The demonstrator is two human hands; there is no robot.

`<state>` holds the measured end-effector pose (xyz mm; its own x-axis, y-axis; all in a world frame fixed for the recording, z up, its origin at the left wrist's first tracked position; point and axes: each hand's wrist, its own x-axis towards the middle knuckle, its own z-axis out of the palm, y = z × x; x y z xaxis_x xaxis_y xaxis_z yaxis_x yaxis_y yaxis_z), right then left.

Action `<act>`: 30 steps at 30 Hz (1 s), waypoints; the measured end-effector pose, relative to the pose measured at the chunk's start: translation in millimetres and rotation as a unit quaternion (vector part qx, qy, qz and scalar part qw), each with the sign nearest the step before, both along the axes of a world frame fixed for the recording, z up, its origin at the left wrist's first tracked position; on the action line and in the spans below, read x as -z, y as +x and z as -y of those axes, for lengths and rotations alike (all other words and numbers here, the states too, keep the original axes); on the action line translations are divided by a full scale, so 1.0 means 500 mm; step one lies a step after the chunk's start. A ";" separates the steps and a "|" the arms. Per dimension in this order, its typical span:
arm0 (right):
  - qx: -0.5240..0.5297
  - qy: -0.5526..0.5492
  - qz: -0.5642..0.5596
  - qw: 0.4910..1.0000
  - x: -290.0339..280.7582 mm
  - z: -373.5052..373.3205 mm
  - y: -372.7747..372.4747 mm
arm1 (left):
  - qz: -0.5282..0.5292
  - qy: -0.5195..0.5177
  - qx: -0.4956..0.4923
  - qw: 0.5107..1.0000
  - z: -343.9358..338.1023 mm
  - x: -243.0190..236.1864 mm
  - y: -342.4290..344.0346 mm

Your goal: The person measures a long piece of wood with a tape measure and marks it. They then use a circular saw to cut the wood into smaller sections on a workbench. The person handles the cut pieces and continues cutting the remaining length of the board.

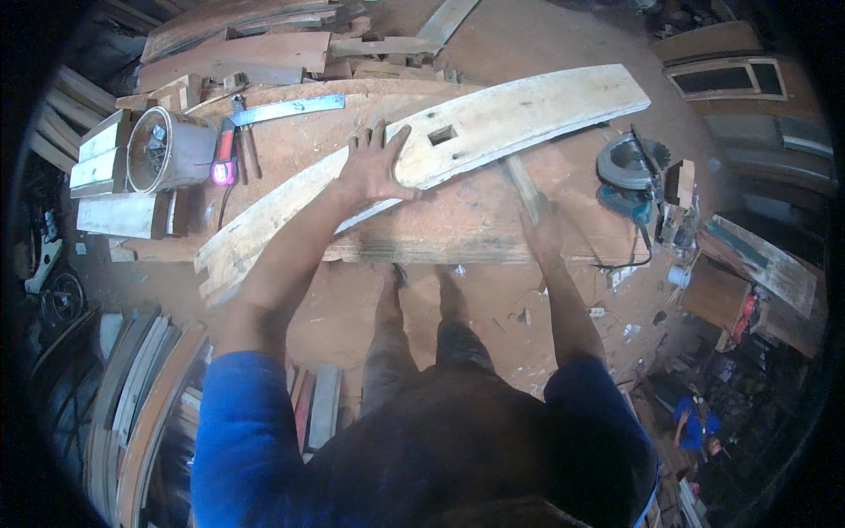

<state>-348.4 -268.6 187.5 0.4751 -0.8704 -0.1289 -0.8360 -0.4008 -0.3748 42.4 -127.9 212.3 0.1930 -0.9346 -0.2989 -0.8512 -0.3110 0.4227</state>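
A long, pale, slightly curved wooden board (493, 114) lies slantwise over the workbench, its lower left end jutting past the near edge. It has a rectangular hole near the middle, with small dark holes beside it. My left hand (374, 169) lies flat on the board left of the hole, fingers spread. Close to the board's near edge, my right hand (543, 227) is closed around a short, pale strip of wood (521, 181). That strip points away from me, its far end at the board's edge; the exact kind of piece is unclear.
The wooden workbench (414, 245) carries a bucket (189, 150) of small pieces, a pink-and-red tape measure (225, 167) and a metal ruler (290, 107) at left. A corded circular saw (629, 176) stands at right. Planks (238, 57) pile up behind; curved boards (145, 431) stand lower left.
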 end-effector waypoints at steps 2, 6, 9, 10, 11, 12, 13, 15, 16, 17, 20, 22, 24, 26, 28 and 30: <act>0.011 0.016 0.035 0.999 0.010 -0.026 0.006 | -0.020 0.010 -0.011 1.000 -0.006 0.007 -0.005; 0.027 -0.028 0.024 0.999 0.068 -0.109 0.024 | -0.002 0.002 -0.046 0.999 0.013 -0.017 -0.024; 0.083 0.057 0.075 0.992 0.039 -0.190 0.086 | 0.045 -0.009 -0.062 0.997 0.015 -0.044 -0.032; 0.076 0.059 0.078 0.992 0.033 -0.216 0.099 | 0.043 -0.007 -0.056 0.998 0.019 -0.054 -0.032; 0.068 0.060 0.080 0.993 0.028 -0.239 0.113 | 0.040 -0.004 -0.050 0.998 0.024 -0.063 -0.032; 0.059 0.062 0.084 0.993 0.024 -0.261 0.133 | 0.040 -0.002 -0.045 0.998 0.028 -0.077 -0.030; 0.055 0.087 0.087 0.991 0.021 -0.282 0.157 | 0.038 -0.004 -0.040 0.998 0.034 -0.090 -0.031; 0.044 0.139 0.094 0.985 0.018 -0.319 0.216 | 0.037 -0.005 -0.035 0.999 0.034 -0.116 -0.035; 0.031 0.127 0.089 0.987 0.024 -0.332 0.244 | 0.058 -0.025 -0.032 0.997 0.033 -0.118 -0.039; 0.017 0.114 0.084 0.990 0.031 -0.342 0.271 | 0.080 -0.045 -0.029 0.995 0.030 -0.114 -0.045; -0.006 0.143 0.049 0.988 -0.007 -0.332 0.305 | 0.080 -0.038 -0.034 0.995 0.012 -0.087 -0.047; -0.054 0.096 -0.008 0.994 -0.037 -0.297 0.292 | 0.035 -0.034 -0.048 0.998 -0.008 -0.052 -0.033; -0.063 0.038 -0.007 0.997 -0.034 -0.237 0.249 | 0.024 -0.115 -0.041 0.992 -0.037 -0.018 -0.034; -0.085 0.001 0.024 0.996 -0.016 -0.147 0.177 | 0.027 -0.131 -0.097 0.986 -0.086 -0.018 -0.039; -0.080 -0.002 0.071 0.994 0.011 -0.017 0.085 | 0.088 -0.095 -0.209 0.969 -0.189 -0.004 -0.023; -0.094 -0.128 0.013 0.987 0.010 0.105 0.008 | 0.202 -0.041 -0.309 0.929 -0.313 0.034 0.022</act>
<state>-344.2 -321.1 182.3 0.6309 -0.7698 0.0973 -0.7300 -0.6313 -0.2618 53.3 28.8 195.5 0.7805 -0.6249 -0.0181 -0.6155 -0.7732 0.1525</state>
